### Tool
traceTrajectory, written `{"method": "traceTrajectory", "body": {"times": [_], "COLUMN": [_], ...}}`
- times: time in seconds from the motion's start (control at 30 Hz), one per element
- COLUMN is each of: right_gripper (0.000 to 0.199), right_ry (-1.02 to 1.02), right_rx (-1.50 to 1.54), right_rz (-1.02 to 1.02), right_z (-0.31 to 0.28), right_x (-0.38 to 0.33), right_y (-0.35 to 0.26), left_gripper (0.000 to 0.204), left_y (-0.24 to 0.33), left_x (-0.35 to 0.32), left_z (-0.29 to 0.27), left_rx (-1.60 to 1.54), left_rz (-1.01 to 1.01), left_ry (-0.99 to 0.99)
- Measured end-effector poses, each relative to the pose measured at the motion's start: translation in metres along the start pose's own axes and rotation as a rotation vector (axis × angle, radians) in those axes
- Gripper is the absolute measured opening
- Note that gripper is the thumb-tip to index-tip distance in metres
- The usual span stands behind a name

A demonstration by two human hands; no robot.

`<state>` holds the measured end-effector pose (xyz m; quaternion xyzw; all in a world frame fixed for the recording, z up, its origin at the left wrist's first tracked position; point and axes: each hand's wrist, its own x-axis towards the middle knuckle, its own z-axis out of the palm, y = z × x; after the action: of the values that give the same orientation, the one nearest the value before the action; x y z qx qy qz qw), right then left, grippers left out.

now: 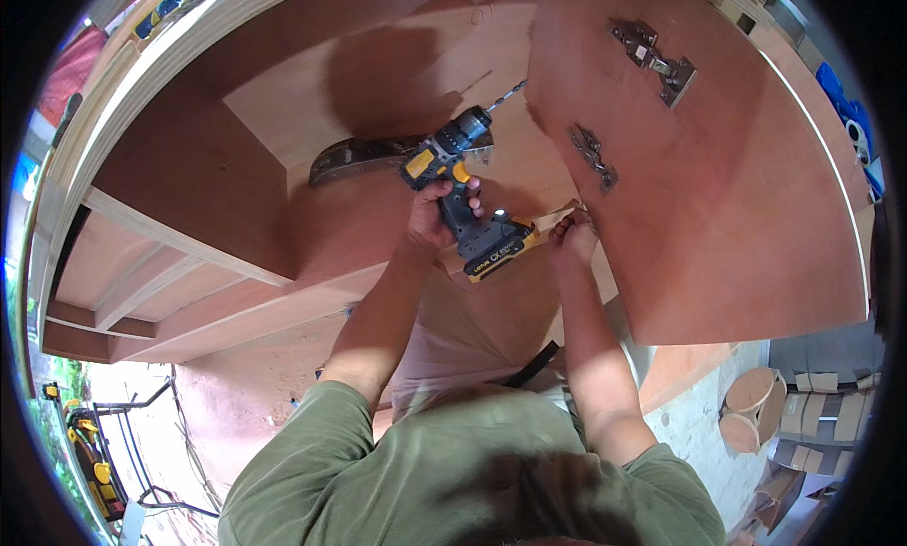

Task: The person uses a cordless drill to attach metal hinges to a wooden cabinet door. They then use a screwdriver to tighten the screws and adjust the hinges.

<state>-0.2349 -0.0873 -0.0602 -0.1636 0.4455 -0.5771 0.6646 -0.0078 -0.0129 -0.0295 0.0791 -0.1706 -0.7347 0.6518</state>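
My left hand is wrapped round the grip of a black and yellow cordless drill. A long drill bit points up and to the right from its chuck. Beside the drill's battery, my right hand has its fingers pinched together near the lower left edge of a reddish wooden panel. What those fingers hold, if anything, I cannot make out. Two metal cabinet hinges, an upper one and a lower one, are on the panel. Behind the drill lies a dark, curved, elongated object, partly hidden.
A wooden cabinet frame with a pale edge and slatted divisions surrounds the left side. Yellow and black tools sit by a black metal frame at lower left. Round wooden pieces and stacked cardboard stand at lower right.
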Motion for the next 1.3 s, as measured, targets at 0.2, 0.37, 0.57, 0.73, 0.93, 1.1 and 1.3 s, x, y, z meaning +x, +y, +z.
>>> {"method": "traceTrajectory", "body": {"times": [0.2, 0.37, 0.57, 0.73, 0.93, 1.1, 1.3], "right_gripper": [0.009, 0.014, 0.012, 0.016, 0.014, 0.012, 0.046], "right_ry": [-0.033, -0.044, -0.070, -0.079, -0.200, -0.393, 0.070], "right_rx": [-0.017, 0.131, 0.135, 0.083, -0.141, -0.687, -0.700], "right_rz": [-0.049, 0.035, 0.010, -0.005, 0.048, 0.148, -1.254], "right_z": [-0.013, -0.004, -0.013, -0.017, -0.041, -0.112, -0.167], "right_x": [0.014, 0.001, 0.011, 0.009, -0.026, -0.146, -0.206], "right_y": [0.005, 0.008, 0.016, 0.015, 0.004, -0.018, -0.112], "left_gripper": [0.055, 0.058, 0.059, 0.059, 0.057, 0.050, 0.040], "left_y": [0.000, 0.003, 0.004, 0.003, 0.008, 0.039, 0.061], "left_x": [-0.001, -0.001, 0.001, -0.001, -0.015, -0.071, -0.085], "left_z": [0.002, 0.000, -0.002, -0.001, 0.021, 0.016, 0.023], "left_rx": [0.022, 0.013, 0.018, 0.037, 0.096, 0.155, 0.252], "left_rz": [-0.006, -0.043, -0.050, -0.032, -0.002, -0.041, -0.033], "left_ry": [-0.005, -0.013, 0.000, 0.022, 0.124, 0.327, 0.408]}}
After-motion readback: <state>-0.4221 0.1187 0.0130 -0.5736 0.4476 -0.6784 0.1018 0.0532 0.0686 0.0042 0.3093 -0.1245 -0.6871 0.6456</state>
